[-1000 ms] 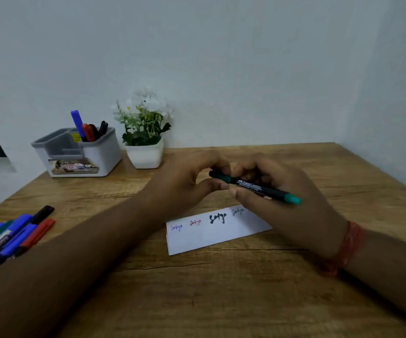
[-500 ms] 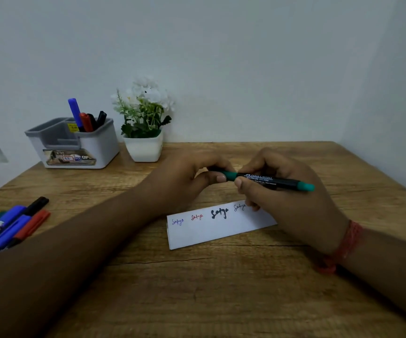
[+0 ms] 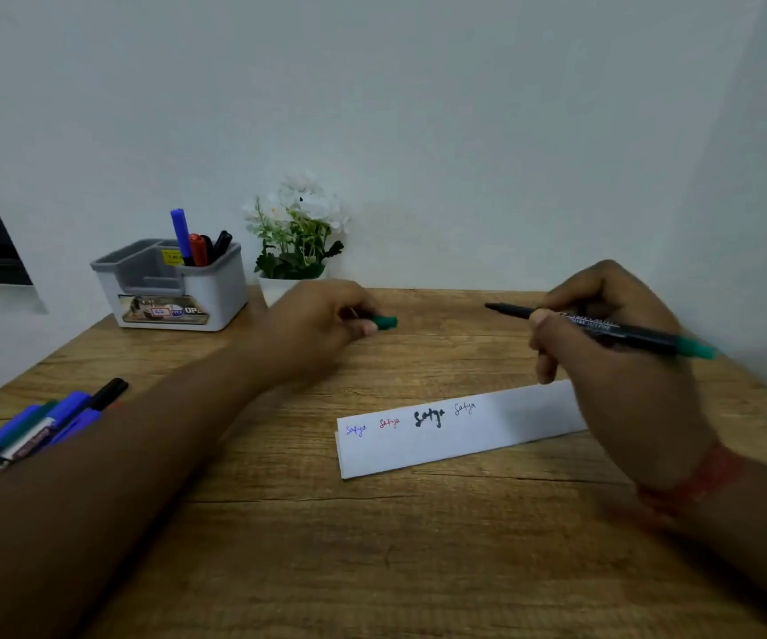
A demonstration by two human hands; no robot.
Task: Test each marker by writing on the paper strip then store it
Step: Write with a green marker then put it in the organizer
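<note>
The right hand [image 3: 612, 343] grips the black-barrelled marker with the green end [image 3: 602, 327], fingers curled round the barrel, the bare tip pointing left above the wooden table [image 3: 372, 569]. The left hand [image 3: 321, 325] pinches the green cap [image 3: 383, 322] between thumb and fingers, well apart from the marker tip. The white paper strip [image 3: 460, 431] lies flat on the table between the hands, its right end hidden behind the right hand; it bears four handwritten words in blue, red, thick black and thin dark ink. A white-and-grey desk organiser [image 3: 169, 288] stands at the rear left, holding blue, red and black markers [image 3: 197, 242]. Loose markers [image 3: 45, 426] lie at the left table edge. A white potted plant [image 3: 298, 237] stands beside the organiser.
</note>
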